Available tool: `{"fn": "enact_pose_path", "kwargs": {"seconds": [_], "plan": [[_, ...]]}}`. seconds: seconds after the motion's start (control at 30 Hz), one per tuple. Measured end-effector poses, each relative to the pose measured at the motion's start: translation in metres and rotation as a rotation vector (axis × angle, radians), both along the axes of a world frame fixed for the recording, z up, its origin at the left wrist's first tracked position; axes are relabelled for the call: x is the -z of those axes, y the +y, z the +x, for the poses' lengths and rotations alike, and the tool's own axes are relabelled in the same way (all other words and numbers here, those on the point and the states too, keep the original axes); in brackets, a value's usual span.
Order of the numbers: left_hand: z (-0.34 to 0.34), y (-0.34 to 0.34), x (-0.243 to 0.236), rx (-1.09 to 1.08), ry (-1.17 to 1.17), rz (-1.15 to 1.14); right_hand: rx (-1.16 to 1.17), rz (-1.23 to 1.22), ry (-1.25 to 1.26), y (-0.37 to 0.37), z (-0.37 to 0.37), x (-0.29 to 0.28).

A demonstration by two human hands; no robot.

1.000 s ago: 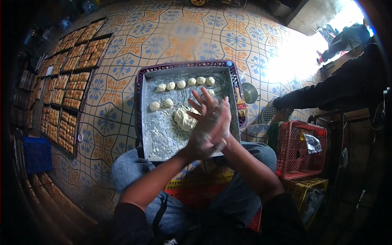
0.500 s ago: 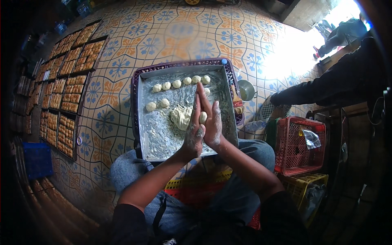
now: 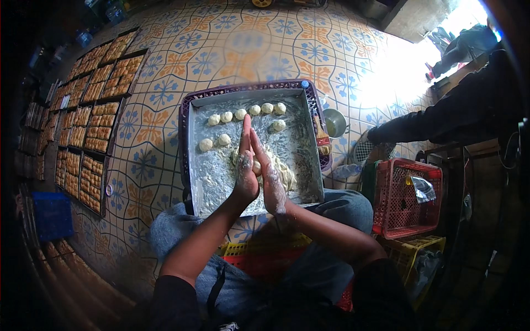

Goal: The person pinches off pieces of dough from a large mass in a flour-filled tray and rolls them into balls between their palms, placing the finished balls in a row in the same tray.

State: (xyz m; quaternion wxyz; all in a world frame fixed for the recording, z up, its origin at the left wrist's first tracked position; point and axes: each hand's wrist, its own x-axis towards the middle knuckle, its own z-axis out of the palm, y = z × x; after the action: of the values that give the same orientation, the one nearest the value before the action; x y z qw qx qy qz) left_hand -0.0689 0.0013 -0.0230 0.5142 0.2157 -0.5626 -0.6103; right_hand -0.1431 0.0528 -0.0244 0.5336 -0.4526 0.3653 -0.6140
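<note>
Fingers (image 3: 247, 128) straight and together, the left hand (image 3: 247, 177) and right hand (image 3: 273, 185) clamp a small dough ball (image 3: 256, 167) between their palms. Below, a larger dough lump (image 3: 286, 177) lies in a floured metal tray (image 3: 302, 148); farther off sit round dough balls (image 3: 240, 113). Rightward, a brush (image 3: 322, 141) rests on a purple crate (image 3: 185, 132).

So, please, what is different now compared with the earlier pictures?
The left hand and right hand have moved left over the tray, uncovering the right side of the large dough lump. The small dough piece stays between the palms; the rows of dough balls are unchanged.
</note>
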Motion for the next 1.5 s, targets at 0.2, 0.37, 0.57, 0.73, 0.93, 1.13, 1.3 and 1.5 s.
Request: {"fn": "enact_pose_path", "kwargs": {"seconds": [0.2, 0.37, 0.57, 0.73, 0.93, 1.13, 1.3, 1.5], "plan": [[0.007, -0.016, 0.008, -0.094, 0.007, 0.004, -0.019, -0.025, 0.139, 0.006, 0.001, 0.004], [0.015, -0.025, 0.009, -0.124, 0.049, 0.148, -0.049, -0.133, 0.151, 0.008, 0.003, 0.006], [0.004, 0.012, 0.022, 0.054, 0.187, 0.359, 0.064, -0.020, 0.177, -0.008, -0.005, 0.006], [0.000, 0.050, 0.002, 0.161, -0.116, 0.017, 0.183, -0.023, 0.340, -0.014, -0.021, -0.009], [0.010, -0.007, -0.008, -0.025, 0.085, 0.204, 0.048, 0.046, 0.049, 0.011, 0.016, -0.012], [-0.010, 0.045, -0.016, 0.138, -0.124, 0.150, 0.153, -0.080, 0.211, -0.004, -0.032, -0.002], [-0.008, 0.038, -0.013, 0.052, -0.042, 0.223, 0.051, 0.139, -0.018, -0.002, -0.003, -0.015], [-0.001, 0.044, -0.017, 0.123, -0.187, -0.161, 0.054, 0.268, -0.312, -0.017, -0.030, 0.003]]}}
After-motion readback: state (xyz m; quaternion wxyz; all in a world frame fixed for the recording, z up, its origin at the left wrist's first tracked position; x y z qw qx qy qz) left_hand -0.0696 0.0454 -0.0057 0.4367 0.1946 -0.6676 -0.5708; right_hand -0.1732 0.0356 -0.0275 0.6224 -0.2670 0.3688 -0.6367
